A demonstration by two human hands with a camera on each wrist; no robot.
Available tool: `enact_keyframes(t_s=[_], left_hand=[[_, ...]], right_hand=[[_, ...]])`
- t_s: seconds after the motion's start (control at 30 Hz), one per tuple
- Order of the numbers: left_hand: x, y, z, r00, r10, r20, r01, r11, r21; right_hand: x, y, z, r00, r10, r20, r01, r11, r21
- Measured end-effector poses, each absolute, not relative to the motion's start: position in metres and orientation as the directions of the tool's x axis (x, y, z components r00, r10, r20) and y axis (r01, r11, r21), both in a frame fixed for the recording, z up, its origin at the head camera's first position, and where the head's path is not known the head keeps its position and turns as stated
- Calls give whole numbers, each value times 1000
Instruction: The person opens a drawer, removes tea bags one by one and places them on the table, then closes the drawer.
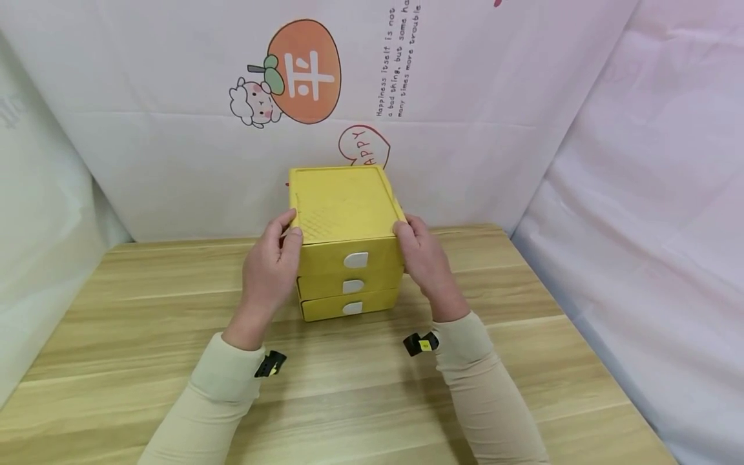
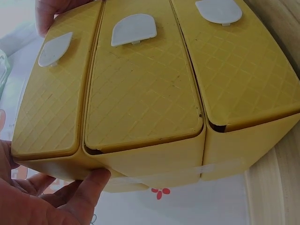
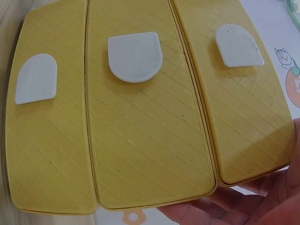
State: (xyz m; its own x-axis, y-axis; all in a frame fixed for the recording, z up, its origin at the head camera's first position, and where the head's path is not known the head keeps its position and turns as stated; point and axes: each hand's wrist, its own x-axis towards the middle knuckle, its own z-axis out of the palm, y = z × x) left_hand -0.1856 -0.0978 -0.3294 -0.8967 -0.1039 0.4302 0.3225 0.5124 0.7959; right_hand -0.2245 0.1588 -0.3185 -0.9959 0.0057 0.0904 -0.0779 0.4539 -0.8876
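A yellow three-drawer box (image 1: 343, 206) stands on the wooden table (image 1: 349, 394), towards the back. All of its drawers look pushed in, each with a white handle (image 1: 355, 259). My left hand (image 1: 285, 236) grips the box's left side near the top, thumb on the upper front corner. My right hand (image 1: 409, 236) grips the right side at the same height. The left wrist view shows the drawer fronts (image 2: 140, 93) close up with my left hand (image 2: 79, 197) on the box's edge. In the right wrist view the drawer fronts (image 3: 140, 131) fill the frame, and my right hand (image 3: 262, 206) curls along the side.
A white and pink sheet with a cartoon print (image 1: 302, 71) hangs just behind the box and along both sides. The table's right edge (image 1: 587, 336) runs close to the draped sheet. Small black clips (image 1: 270, 363) sit on both wrists.
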Motion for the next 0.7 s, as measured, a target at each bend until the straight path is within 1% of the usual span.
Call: enact_keyframes(t_s=[0.23,0.7], left_hand=[[-186,-100,-330,-890,-132,437,309,530,790],[-187,-102,-329,-881,-142,452,314,539,781]], right_hand=[[-223,154,-321,-994,0,109,-97,453,-886],[-219,151,-320,-989,8,145,-120,515,-849]])
